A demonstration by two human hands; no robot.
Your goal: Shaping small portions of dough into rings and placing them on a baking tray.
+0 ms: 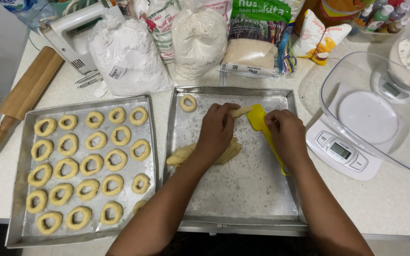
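Pale dough strip (241,111) pinched in our left hand (219,128); our right hand (285,130), at 3 o'clock, grips yellow plastic spatula (258,118) over floured metal tray (243,194).

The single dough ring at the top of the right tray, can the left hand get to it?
Probably yes. The dough ring lies alone just beside the left hand, with bare floured tray between them, though that hand is pinching a dough strip.
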